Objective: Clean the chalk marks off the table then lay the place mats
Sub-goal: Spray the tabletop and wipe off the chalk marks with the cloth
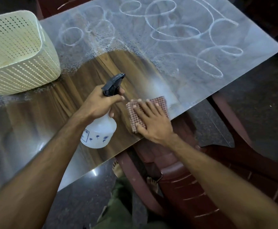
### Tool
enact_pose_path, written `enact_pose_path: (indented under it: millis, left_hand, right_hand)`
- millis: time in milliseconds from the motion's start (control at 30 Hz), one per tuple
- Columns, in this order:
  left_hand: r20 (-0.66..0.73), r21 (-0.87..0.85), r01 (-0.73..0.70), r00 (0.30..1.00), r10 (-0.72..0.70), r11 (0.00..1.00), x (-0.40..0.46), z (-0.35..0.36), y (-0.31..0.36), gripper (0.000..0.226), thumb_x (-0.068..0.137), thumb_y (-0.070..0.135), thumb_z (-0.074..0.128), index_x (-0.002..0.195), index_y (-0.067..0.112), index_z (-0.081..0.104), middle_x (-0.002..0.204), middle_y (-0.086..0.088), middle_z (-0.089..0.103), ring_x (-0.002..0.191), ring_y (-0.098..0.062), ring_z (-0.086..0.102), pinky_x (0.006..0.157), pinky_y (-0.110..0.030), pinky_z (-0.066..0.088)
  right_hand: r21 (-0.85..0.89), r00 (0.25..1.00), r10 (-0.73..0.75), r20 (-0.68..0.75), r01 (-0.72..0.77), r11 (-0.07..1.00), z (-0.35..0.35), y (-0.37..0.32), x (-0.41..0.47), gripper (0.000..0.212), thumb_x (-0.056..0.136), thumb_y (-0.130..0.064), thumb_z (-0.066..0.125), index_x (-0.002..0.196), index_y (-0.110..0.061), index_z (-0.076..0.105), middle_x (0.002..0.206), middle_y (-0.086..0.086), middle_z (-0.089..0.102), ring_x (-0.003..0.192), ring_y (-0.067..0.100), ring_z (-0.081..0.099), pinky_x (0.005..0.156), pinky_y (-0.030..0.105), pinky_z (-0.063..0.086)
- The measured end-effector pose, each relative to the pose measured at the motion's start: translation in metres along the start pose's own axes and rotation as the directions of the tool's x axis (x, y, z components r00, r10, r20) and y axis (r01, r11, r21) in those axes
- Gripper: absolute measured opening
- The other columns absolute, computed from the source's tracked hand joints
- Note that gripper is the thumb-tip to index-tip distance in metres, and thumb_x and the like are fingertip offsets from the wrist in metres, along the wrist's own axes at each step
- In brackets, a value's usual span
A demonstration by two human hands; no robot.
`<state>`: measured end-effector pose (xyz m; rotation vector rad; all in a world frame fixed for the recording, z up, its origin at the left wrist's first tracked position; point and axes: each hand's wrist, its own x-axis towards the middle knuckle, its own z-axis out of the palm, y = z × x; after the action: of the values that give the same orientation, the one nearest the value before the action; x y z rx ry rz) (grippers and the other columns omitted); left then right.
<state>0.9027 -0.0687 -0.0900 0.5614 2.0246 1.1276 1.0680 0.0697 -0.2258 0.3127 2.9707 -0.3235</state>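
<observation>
White chalk loops cover the far half of the glossy wood-grain table. The near middle shows bare dark wood, edged by a band of spray droplets. My left hand grips a white spray bottle by its black trigger head, nozzle aimed at the far side. My right hand presses flat, fingers straight, on a reddish checked cloth near the table's right edge. No place mats are visible.
A cream perforated plastic basket stands on the table's left side. Dark red plastic chairs sit beside and below the right edge. My bare feet and green trousers show on the dark floor.
</observation>
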Motion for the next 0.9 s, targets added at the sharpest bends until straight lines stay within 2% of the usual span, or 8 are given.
enact_pose_path:
  millis: [167, 300, 400, 500, 567, 633, 800, 900]
  left_hand:
    - [-0.063, -0.007, 0.010, 0.998, -0.011, 1.000, -0.028, 0.020, -0.004, 0.014, 0.090, 0.013, 0.066, 0.103, 0.009, 0.065, 0.103, -0.018, 0.068, 0.040, -0.023, 0.050, 0.051, -0.028, 0.048]
    - [-0.095, -0.014, 0.018, 0.995, -0.019, 1.000, -0.036, 0.031, 0.000, 0.014, 0.089, 0.012, 0.066, 0.103, 0.008, 0.065, 0.103, -0.024, 0.066, 0.044, -0.025, 0.050, 0.049, -0.028, 0.048]
    - [-0.094, 0.007, 0.001, 0.996, 0.000, 1.000, -0.037, 0.040, 0.008, 0.015, 0.091, 0.010, 0.064, 0.105, 0.005, 0.063, 0.097, -0.032, 0.063, 0.039, -0.020, 0.049, 0.048, -0.026, 0.049]
    - [-0.091, 0.006, -0.015, 0.996, 0.016, 1.000, -0.036, 0.047, 0.017, 0.016, 0.091, 0.009, 0.063, 0.105, 0.003, 0.062, 0.099, -0.029, 0.064, 0.039, -0.019, 0.048, 0.048, -0.027, 0.049]
    - [-0.093, 0.001, -0.021, 0.995, 0.021, 1.000, -0.034, 0.049, 0.018, 0.017, 0.091, 0.011, 0.064, 0.106, 0.004, 0.063, 0.102, -0.021, 0.065, 0.040, -0.021, 0.049, 0.048, -0.029, 0.049]
    - [-0.089, -0.005, -0.025, 0.996, 0.025, 1.000, -0.033, 0.047, 0.016, 0.017, 0.091, 0.012, 0.064, 0.106, 0.006, 0.063, 0.102, -0.020, 0.067, 0.041, -0.021, 0.050, 0.050, -0.029, 0.049]
    - [-0.066, -0.025, -0.023, 0.998, 0.022, 0.999, -0.031, 0.042, 0.002, 0.016, 0.091, 0.014, 0.064, 0.106, 0.008, 0.064, 0.101, -0.010, 0.069, 0.043, -0.020, 0.050, 0.050, -0.023, 0.048]
    - [-0.056, -0.045, -0.017, 0.998, 0.014, 0.999, -0.028, 0.040, -0.002, 0.015, 0.090, 0.012, 0.065, 0.104, 0.007, 0.064, 0.095, -0.006, 0.069, 0.042, -0.022, 0.050, 0.050, -0.026, 0.048]
  right_hand:
    - [-0.013, 0.960, 0.279, -0.025, -0.279, 0.960, -0.022, 0.107, 0.011, 0.076, 0.090, -0.066, 0.006, 0.158, -0.030, 0.006, 0.166, 0.001, 0.002, 0.152, 0.025, 0.003, 0.120, 0.045, -0.004]
    - [0.054, 0.910, 0.415, -0.014, -0.414, 0.909, -0.029, 0.112, 0.035, 0.075, 0.095, -0.062, 0.012, 0.158, -0.023, 0.002, 0.166, 0.006, -0.005, 0.152, 0.029, -0.006, 0.121, 0.051, -0.003]
    - [0.055, 0.963, 0.269, -0.009, -0.268, 0.962, -0.018, 0.058, 0.032, 0.072, 0.097, -0.059, 0.009, 0.158, -0.022, -0.002, 0.165, 0.009, -0.008, 0.151, 0.031, -0.008, 0.121, 0.052, -0.007]
    - [0.016, 0.999, 0.050, -0.007, -0.050, 0.999, -0.001, 0.008, 0.004, 0.070, 0.097, -0.057, 0.020, 0.158, -0.024, 0.012, 0.166, 0.005, 0.005, 0.152, 0.028, 0.004, 0.122, 0.051, 0.003]
    - [0.018, 1.000, -0.021, -0.006, 0.021, 1.000, 0.004, 0.004, -0.014, 0.068, 0.096, -0.057, 0.026, 0.157, -0.027, 0.021, 0.165, 0.001, 0.014, 0.152, 0.025, 0.011, 0.122, 0.047, 0.007]
    - [-0.002, 0.999, -0.036, 0.004, 0.036, 0.999, 0.003, 0.025, -0.021, 0.068, 0.095, -0.059, 0.027, 0.157, -0.031, 0.019, 0.165, -0.003, 0.012, 0.152, 0.021, 0.009, 0.122, 0.043, 0.001]
    - [-0.001, 0.973, 0.231, -0.021, -0.231, 0.973, -0.020, 0.114, 0.000, 0.071, 0.095, -0.062, 0.014, 0.158, -0.031, 0.002, 0.165, 0.001, -0.003, 0.152, 0.023, -0.003, 0.121, 0.047, -0.004]
    - [0.049, 0.928, 0.372, -0.018, -0.371, 0.927, -0.028, 0.130, 0.022, 0.075, 0.092, -0.062, 0.011, 0.158, -0.028, 0.002, 0.166, 0.003, -0.005, 0.152, 0.025, -0.006, 0.121, 0.048, -0.005]
